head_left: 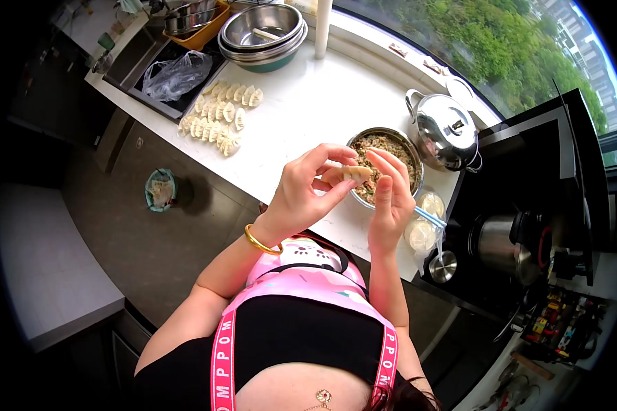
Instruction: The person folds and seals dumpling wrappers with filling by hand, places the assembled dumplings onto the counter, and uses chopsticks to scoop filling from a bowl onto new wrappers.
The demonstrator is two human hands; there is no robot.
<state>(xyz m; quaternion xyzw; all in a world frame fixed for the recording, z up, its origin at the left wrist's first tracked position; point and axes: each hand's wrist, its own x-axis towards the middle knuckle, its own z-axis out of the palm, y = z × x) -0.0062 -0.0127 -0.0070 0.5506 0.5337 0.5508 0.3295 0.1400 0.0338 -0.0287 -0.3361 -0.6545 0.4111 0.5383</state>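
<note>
My left hand point(307, 183), with a gold bangle at the wrist, pinches a dumpling point(356, 174) between thumb and fingers. Facing it, my right hand point(391, 209) has its fingers stretched up and its thumb apart, close beside the dumpling. Beneath both hands stands a metal bowl of minced filling point(399, 145), partly hidden by them. Blue chopsticks point(428, 216) stick out past the right hand. Round dumpling wrappers point(421, 235) in clear plastic lie at the counter edge. Several folded dumplings point(216, 116) rest in rows on the white counter point(301, 103).
A lidded steel pot point(447, 130) stands behind the filling bowl. Stacked metal bowls point(264, 34) sit at the back left, near a plastic bag point(178, 75). To the right, another pot point(504, 240) is on the black stove. A small bin point(160, 190) stands on the floor.
</note>
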